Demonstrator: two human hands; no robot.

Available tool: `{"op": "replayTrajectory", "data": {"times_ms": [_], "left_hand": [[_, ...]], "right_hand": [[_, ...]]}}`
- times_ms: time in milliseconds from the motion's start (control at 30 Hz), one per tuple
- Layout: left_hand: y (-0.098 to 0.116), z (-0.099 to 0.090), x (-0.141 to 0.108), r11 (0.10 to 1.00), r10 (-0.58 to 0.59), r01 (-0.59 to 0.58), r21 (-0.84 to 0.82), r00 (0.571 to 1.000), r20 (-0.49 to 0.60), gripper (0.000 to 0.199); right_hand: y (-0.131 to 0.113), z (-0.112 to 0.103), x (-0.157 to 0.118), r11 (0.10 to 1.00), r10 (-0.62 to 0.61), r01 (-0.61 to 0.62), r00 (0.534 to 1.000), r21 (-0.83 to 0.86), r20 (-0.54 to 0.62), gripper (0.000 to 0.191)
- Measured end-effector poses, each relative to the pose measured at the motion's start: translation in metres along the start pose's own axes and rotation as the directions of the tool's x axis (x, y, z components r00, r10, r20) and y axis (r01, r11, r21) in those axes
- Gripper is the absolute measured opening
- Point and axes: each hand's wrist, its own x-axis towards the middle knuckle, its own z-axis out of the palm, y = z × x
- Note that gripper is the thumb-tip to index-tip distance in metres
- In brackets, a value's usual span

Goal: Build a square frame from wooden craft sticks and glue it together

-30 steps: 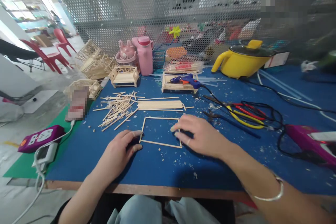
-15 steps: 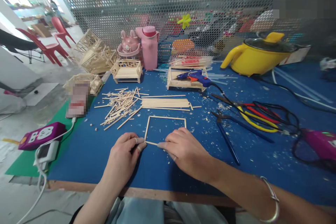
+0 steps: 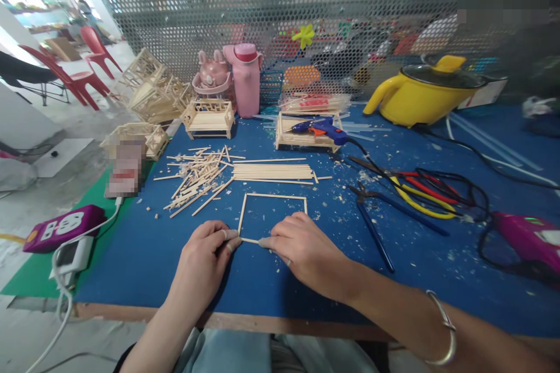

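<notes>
A square frame of thin wooden sticks (image 3: 273, 196) lies flat on the blue table top (image 3: 271, 285). My left hand (image 3: 203, 259) rests beside the frame's near left corner, fingertips pressing the corner. My right hand (image 3: 301, 250) lies over the frame's near side, its forefinger pressing the near stick toward the left hand. A neat row of long sticks (image 3: 272, 172) and a loose heap of short sticks (image 3: 196, 178) lie just beyond the frame.
A blue glue gun (image 3: 321, 127) rests on a small stick bench. Pliers and cutters (image 3: 394, 192) with red and yellow handles lie to the right with black cables. A yellow pot (image 3: 422, 96), pink bottles (image 3: 245, 78), stick models (image 3: 157, 96) and a purple power strip (image 3: 59, 227) surround the work area.
My right hand has moved from the frame's right side to its near side, forefinger now meeting the left hand at the near left corner. The left hand has stayed at that corner.
</notes>
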Motion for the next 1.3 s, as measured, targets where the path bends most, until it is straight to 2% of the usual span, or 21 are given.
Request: {"op": "replayTrajectory", "data": {"times_ms": [100, 200, 267, 333, 367, 400, 500, 567, 667, 733, 800, 1100, 1300], "left_hand": [[0.0, 0.0, 0.001, 1.0, 0.002, -0.002, 0.005, 1.0, -0.007, 0.024], [0.001, -0.001, 0.001, 1.0, -0.002, 0.002, 0.009, 1.0, -0.005, 0.023], [0.001, -0.001, 0.0, 1.0, 0.0, 0.0, 0.021, 1.0, -0.009, 0.024], [0.0, -0.001, 0.0, 0.999, 0.008, -0.007, 0.04, 1.0, -0.02, 0.025], [-0.001, -0.001, -0.001, 0.999, 0.012, -0.01, 0.049, 1.0, -0.027, 0.025], [-0.001, 0.0, -0.001, 0.998, 0.014, -0.012, 0.057, 0.999, -0.036, 0.026], [-0.002, 0.0, -0.002, 0.997, 0.02, -0.016, 0.07, 0.998, -0.053, 0.026], [-0.001, 0.0, -0.002, 0.997, 0.024, -0.019, 0.074, 0.998, -0.058, 0.026], [-0.001, 0.0, -0.002, 0.997, 0.022, -0.017, 0.079, 0.998, -0.058, 0.026], [0.0, 0.0, -0.002, 0.997, 0.016, -0.012, 0.08, 0.998, -0.054, 0.027], [-0.001, 0.001, -0.002, 0.997, 0.009, -0.006, 0.079, 0.999, -0.045, 0.027], [0.0, 0.0, -0.003, 0.998, 0.016, -0.015, 0.069, 1.0, -0.018, 0.026], [-0.001, 0.002, -0.002, 0.996, 0.037, -0.035, 0.08, 0.999, -0.025, 0.026]], "right_hand": [[-0.001, -0.003, 0.001, 1.0, -0.014, 0.014, 1.0, -0.008, -0.01, 0.026], [0.007, -0.021, -0.002, 0.999, 0.027, -0.021, 0.992, 0.049, -0.124, 0.025], [0.019, -0.041, -0.007, 0.987, 0.15, -0.132, 0.953, 0.087, -0.262, 0.024], [0.033, -0.061, -0.014, 0.953, 0.304, -0.287, 0.883, 0.101, -0.357, 0.023], [0.039, -0.071, -0.018, 0.934, 0.357, -0.344, 0.87, 0.098, -0.34, 0.02], [0.044, -0.078, -0.022, 0.92, 0.392, -0.381, 0.877, 0.097, -0.277, 0.018], [0.046, -0.088, -0.029, 0.9, 0.417, -0.42, 0.908, 0.117, 0.05, 0.009], [0.037, -0.084, -0.029, 0.9, 0.385, -0.422, 0.887, 0.107, 0.256, 0.014], [0.019, -0.072, -0.024, 0.912, 0.378, -0.411, 0.831, -0.007, 0.408, 0.027], [0.012, -0.066, -0.021, 0.908, 0.41, -0.41, 0.816, -0.092, 0.408, 0.031], [0.01, -0.063, -0.019, 0.904, 0.424, -0.407, 0.82, -0.131, 0.384, 0.03], [0.016, -0.063, -0.02, 0.913, 0.407, -0.375, 0.846, -0.159, 0.344, 0.027], [0.015, -0.065, -0.018, 0.906, 0.424, -0.384, 0.826, -0.179, 0.371, 0.028]]}}
